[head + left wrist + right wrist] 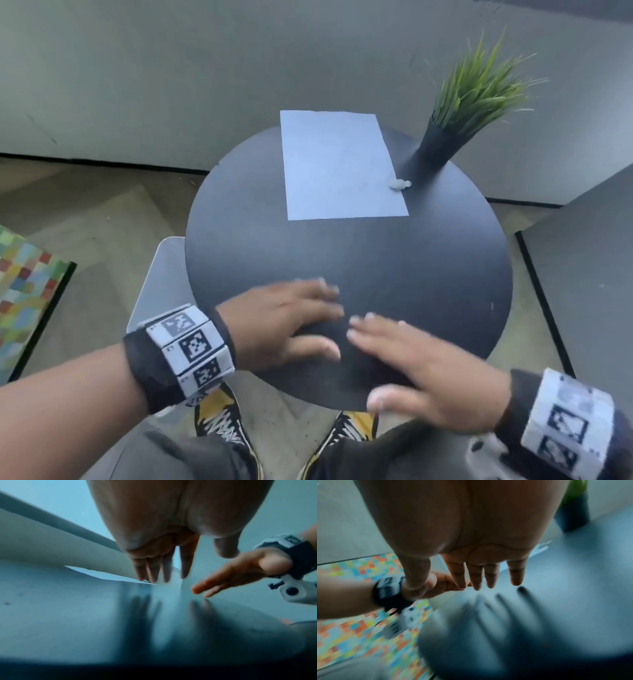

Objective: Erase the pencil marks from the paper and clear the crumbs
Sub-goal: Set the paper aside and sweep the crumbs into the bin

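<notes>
The paper [339, 164] lies flat at the far side of the round table [394, 260], with an eraser [400, 184] on its right edge. The left hand [291, 325] and right hand [421, 370] hover over the near side, fingers straight, holding nothing. A plant [472, 102] stands far right.

paper [339, 164]: 1 | eraser [400, 185]: 1 | table [394, 267]: 1 (round) | potted plant [455, 113]: 1 | hands: 2
</notes>
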